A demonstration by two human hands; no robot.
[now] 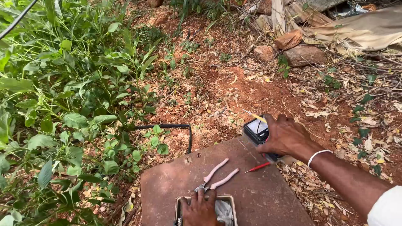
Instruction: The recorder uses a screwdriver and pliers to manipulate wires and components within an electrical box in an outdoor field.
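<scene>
The right hand (287, 136) is closed over a small dark handheld meter (257, 130) with a pale display, gripping its right side and holding it at the far right edge of a rust-brown metal plate (259, 188). A thin yellow probe (255, 116) projects from behind the meter's top edge; whether the fingers also hold it cannot be determined. A white band (317, 155) encircles the right wrist. The left hand (200, 209) rests palm down, fingers spread flat and gripping nothing, on the near rim of a small rectangular open box (232, 203) set into the plate at the bottom of the view. A crumpled white cloth (224, 211) lies inside the box, just beside the left hand. A pair of pliers with pink handles (216, 177) lies on the plate directly beyond the left hand, jaws toward the box and handles spread apart, pointing away from the person. A slim red screwdriver (258, 168) lies on the plate between the pliers and the right hand, touching neither. A black cable (180, 132) runs across the red soil beyond the plate's far left corner. Green leafy plants (63, 104) fill the left side of the view. Stones (303, 54) and dry leaves (356, 121) lie on the ground to the upper right.
</scene>
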